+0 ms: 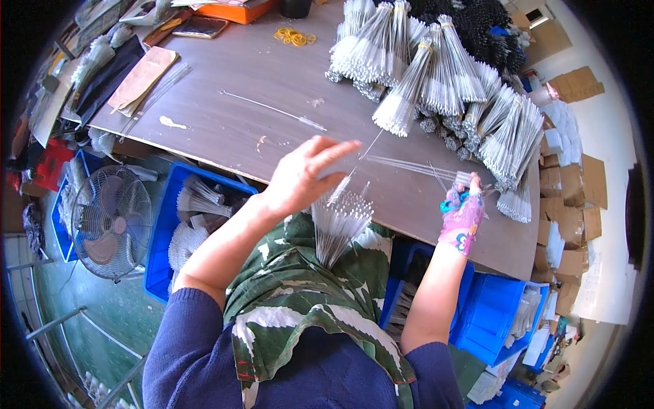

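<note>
White-bristled wire brushes are what you handle here. Your left hand (303, 178) hovers flat over the table (225, 123), fingers spread apart, holding nothing; it sits just above the loose fan of brushes (338, 228) that lies between the table edge and your lap. Your right hand (463, 217), in a pink patterned glove, has its grip closed on the end of 1 long brush (415, 168) lying along the table, and a blue loop, maybe scissor handles, sits at the fingers; I cannot tell which.

Risks, as I judge them:
- The loose fan overhangs the table edge. A sweep of your open left hand could push it off into your green leaf-print apron (300, 300) or down into the blue crate (167, 225) below.
- The long brush is held by 1 end only. A quick pull could bend the wire or snag its bristles on the loose ones beside it.
- Tied bundles (436, 82) are stacked high and lean toward your right hand. A knock from your elbow or the brush tip could slide 1 into the work area.
- 1 stray brush (272, 109) lies alone mid-table, well apart from your hands, easy to miss.
- The yellow rubber bands (294, 36) sit at the far edge; reaching over means crossing the bundles.
</note>
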`<act>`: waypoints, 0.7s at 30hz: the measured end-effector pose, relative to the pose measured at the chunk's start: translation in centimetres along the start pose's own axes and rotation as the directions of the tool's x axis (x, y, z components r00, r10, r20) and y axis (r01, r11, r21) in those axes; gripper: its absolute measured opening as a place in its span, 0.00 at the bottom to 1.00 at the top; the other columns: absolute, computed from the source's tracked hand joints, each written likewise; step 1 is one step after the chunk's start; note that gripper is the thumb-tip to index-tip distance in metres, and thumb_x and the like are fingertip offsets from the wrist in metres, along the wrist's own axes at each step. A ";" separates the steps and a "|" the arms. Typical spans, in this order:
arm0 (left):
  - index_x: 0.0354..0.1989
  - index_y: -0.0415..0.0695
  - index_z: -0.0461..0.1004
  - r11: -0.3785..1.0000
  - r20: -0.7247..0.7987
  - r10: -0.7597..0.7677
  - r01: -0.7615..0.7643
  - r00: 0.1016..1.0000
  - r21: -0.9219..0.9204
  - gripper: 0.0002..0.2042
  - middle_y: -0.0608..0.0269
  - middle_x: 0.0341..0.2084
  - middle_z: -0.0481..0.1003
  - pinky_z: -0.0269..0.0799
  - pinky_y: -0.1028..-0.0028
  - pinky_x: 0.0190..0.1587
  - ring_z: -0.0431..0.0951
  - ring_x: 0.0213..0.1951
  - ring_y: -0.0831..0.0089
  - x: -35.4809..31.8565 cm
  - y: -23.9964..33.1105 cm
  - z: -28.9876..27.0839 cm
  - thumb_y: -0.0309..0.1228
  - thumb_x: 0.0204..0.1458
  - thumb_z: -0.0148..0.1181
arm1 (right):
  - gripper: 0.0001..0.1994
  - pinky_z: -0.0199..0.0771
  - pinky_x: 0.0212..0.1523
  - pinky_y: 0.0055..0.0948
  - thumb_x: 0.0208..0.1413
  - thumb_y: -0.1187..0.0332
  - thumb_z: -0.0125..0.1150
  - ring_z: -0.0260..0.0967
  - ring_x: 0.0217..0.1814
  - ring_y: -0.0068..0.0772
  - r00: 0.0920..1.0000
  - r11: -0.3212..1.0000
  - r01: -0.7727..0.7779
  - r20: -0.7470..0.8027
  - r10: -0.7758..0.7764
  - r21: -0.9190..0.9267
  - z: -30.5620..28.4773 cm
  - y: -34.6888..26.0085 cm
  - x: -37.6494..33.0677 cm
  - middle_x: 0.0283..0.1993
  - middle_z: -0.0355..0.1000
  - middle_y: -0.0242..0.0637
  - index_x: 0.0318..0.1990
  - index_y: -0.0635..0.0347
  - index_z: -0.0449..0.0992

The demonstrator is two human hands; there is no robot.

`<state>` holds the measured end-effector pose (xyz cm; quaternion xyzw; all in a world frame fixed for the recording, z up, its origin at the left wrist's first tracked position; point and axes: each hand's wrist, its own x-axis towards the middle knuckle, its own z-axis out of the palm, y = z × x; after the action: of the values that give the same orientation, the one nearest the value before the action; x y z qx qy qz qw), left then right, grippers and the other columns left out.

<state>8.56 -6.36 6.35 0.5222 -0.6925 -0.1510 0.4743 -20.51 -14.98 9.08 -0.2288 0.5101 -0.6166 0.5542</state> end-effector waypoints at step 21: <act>0.36 0.42 0.72 0.364 0.060 -0.702 0.430 0.709 -0.826 0.11 0.72 0.23 0.67 0.62 0.83 0.32 0.66 0.27 0.84 -2.3 -3.2 -5.6 0.37 0.57 0.48 | 0.11 0.47 0.12 0.21 0.56 0.58 0.52 0.52 0.13 0.19 0.981 0.995 -0.097 -0.172 0.093 -0.012 -3.4 5.1 0.5 0.18 0.62 0.27 0.30 0.54 0.67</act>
<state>14.99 -4.11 5.81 0.4783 -0.2400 -0.5148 0.6698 -21.23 -13.47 3.14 -0.1561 0.5725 -0.6016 0.5347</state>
